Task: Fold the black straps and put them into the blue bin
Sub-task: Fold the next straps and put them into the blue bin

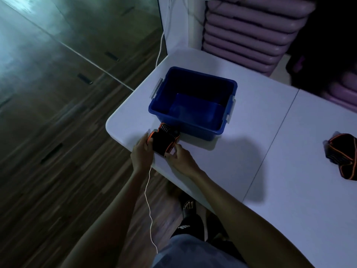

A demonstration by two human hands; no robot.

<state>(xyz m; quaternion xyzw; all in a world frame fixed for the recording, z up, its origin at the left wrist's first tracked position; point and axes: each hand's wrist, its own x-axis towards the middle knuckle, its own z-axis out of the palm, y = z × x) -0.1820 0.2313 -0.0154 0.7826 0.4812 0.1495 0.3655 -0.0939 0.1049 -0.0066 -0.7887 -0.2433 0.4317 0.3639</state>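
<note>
A black strap with orange edging [163, 141] lies folded on the white table [231, 161], just in front of the blue bin [201, 132]. My left hand [142, 152] grips its left end at the table's near corner. My right hand [178, 154] pinches its right end. The blue bin stands open and looks empty inside. A second black strap with orange trim [342, 157] lies crumpled on the table at the far right, away from both hands.
The table's rounded corner and edge sit right under my hands, with wooden floor [58, 132] beyond. A thin white cord [148, 200] hangs from near my left wrist. Stacked purple mats [251, 31] stand behind the table.
</note>
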